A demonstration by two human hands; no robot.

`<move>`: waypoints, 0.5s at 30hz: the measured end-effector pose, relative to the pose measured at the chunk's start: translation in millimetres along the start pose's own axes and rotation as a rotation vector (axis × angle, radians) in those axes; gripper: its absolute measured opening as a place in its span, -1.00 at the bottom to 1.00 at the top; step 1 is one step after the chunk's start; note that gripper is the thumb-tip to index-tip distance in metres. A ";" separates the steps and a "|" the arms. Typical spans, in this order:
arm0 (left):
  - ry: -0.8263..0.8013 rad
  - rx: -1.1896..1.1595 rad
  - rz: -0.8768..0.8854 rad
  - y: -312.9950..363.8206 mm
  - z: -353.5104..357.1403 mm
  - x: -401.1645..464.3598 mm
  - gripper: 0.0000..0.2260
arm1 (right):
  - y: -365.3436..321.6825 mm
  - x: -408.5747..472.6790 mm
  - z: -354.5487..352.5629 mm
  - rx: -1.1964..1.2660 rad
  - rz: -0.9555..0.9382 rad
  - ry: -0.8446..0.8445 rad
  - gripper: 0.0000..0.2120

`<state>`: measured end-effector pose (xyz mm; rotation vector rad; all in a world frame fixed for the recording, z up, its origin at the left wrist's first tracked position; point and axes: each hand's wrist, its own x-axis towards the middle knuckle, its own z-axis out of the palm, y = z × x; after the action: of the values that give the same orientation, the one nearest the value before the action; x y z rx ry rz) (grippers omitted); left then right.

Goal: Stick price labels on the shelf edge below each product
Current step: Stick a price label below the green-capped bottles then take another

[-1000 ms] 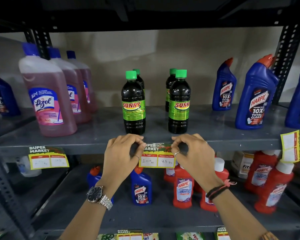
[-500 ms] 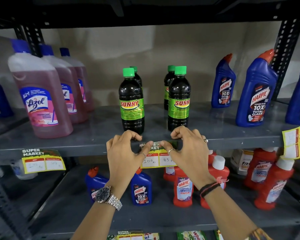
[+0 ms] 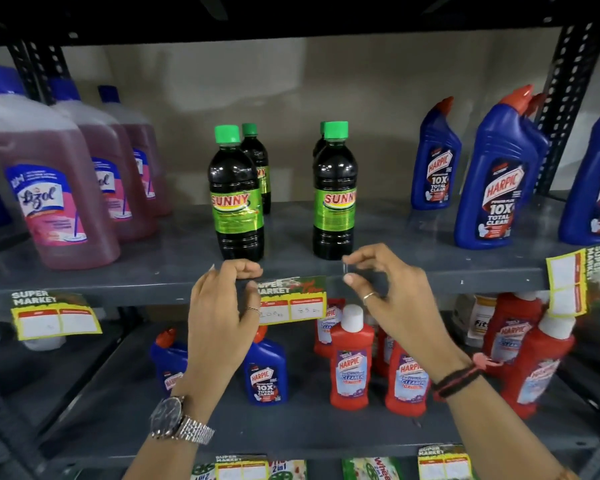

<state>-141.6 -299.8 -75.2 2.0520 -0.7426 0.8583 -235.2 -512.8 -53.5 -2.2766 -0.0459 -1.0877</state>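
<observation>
A price label (image 3: pixel 293 301) is being displayed on the shelf edge (image 3: pixel 118 292), below two front Sunny bottles (image 3: pixel 237 199) filled with dark liquid. Its left end is being covered by the left hand (image 3: pixel 219 306), fingers curled at the edge; whether it is being gripped cannot be told. The right hand (image 3: pixel 392 292) is being held released just beside the label, thumb and forefinger apart. Pink liquid is being shown in the Lizol bottles (image 3: pixel 49 188); the blue Harpic bottles (image 3: pixel 499 174) are opaque.

SUNNY on green-capped bottles (image 3: pixel 235 202); HARPIC on blue bottles (image 3: pixel 499 188); SUPER MARKET on price label (image 3: pixel 291 299).
</observation>
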 end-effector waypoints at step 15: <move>-0.166 -0.041 0.219 250.9 184.6 -7.7 -0.76 | 204.0 -53.6 -256.1 -0.140 0.033 0.162 -0.72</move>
<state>-271.4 -582.7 -60.6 2.0486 -1.0829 0.7913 -391.7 -804.7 -73.3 -2.2935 0.1362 -1.2900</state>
